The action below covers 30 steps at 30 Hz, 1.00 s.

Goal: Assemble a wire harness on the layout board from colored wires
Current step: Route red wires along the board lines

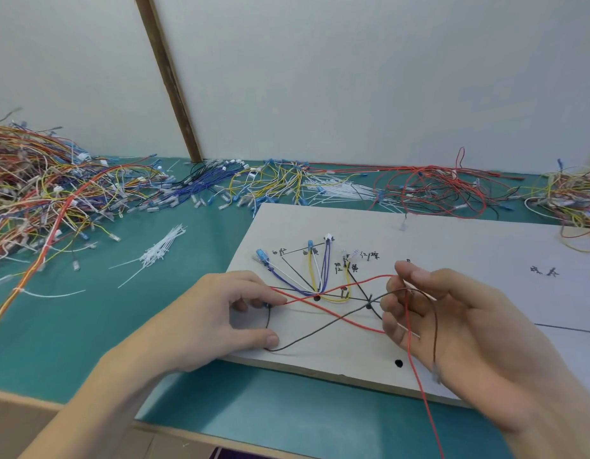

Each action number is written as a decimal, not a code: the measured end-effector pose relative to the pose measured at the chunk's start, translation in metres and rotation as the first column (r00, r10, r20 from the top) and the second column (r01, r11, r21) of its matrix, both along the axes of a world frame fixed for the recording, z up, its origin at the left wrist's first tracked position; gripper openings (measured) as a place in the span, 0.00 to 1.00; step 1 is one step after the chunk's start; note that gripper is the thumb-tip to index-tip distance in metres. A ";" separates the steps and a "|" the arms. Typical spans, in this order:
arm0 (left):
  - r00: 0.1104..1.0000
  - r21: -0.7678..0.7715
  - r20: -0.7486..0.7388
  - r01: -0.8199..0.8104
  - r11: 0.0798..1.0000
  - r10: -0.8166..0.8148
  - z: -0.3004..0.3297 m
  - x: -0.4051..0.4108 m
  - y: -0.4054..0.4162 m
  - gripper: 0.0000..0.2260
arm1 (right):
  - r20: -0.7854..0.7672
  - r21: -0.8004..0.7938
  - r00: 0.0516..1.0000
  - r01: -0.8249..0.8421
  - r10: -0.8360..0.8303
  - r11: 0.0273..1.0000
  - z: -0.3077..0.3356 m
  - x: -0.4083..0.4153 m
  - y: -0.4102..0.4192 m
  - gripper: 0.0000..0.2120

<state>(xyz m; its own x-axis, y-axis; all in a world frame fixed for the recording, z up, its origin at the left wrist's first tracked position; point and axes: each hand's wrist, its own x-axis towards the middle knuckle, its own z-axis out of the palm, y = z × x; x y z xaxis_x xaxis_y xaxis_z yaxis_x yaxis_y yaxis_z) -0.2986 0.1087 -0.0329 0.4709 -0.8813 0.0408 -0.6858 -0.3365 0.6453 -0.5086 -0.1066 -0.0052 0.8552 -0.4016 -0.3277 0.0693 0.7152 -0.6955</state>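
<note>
The white layout board lies on the green table, marked with black lines and handwritten labels. Blue, white, purple and yellow wires fan out from a peg near its left end. My left hand rests at the board's left edge and pinches the ends of a red wire and a dark brown wire. These two wires cross over the board. My right hand holds both wires near its fingertips; the red one hangs down past the table's front edge.
A big tangle of mixed wires fills the table's left. Blue, yellow and red wire bundles lie along the back wall. Loose white cable ties lie left of the board. More wires are piled at far right.
</note>
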 end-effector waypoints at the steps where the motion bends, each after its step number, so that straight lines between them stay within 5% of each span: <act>1: 1.000 0.004 -0.012 0.018 1.000 -0.018 0.001 0.002 0.001 0.19 | -0.001 0.021 1.000 0.006 -0.006 1.000 0.001 0.002 -0.001 0.09; 5: 0.989 0.033 -0.087 0.126 0.991 -0.123 0.007 0.010 0.006 0.15 | 0.017 0.031 1.000 0.011 -0.011 0.999 0.007 0.010 -0.004 0.10; 9: 0.970 0.097 -0.109 0.229 0.968 -0.218 0.014 0.016 0.011 0.13 | -0.068 -0.171 0.997 -0.047 0.035 0.984 0.010 0.008 -0.013 0.14; 13: 0.961 0.130 -0.069 0.277 0.952 -0.270 0.016 0.014 0.010 0.16 | -0.043 -0.036 0.975 -0.222 0.220 0.974 0.011 0.002 -0.016 0.12; 20: 0.954 0.084 -0.136 0.279 0.957 -0.266 0.015 0.012 0.015 0.24 | -0.083 -0.006 0.990 -0.118 0.117 0.993 0.005 0.001 -0.013 0.16; 25: 0.956 0.064 -0.170 0.253 0.965 -0.240 0.010 0.012 0.016 0.29 | -0.176 -0.249 0.980 -0.134 0.091 0.959 0.002 -0.001 -0.013 0.17; 30: 0.944 -0.012 -0.219 0.249 0.968 -0.246 0.010 0.009 0.014 0.22 | -0.210 -0.479 0.965 -0.241 0.156 0.844 0.006 -0.009 -0.017 0.14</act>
<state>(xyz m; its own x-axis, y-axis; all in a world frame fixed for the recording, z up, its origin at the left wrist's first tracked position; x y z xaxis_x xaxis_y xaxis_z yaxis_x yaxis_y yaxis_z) -0.2896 0.1232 -0.0232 0.2337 -0.9709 -0.0527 -0.5928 -0.1852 0.7837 -0.5173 -0.1241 0.0005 0.8886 -0.3733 -0.2665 -0.1767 0.2576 -0.9500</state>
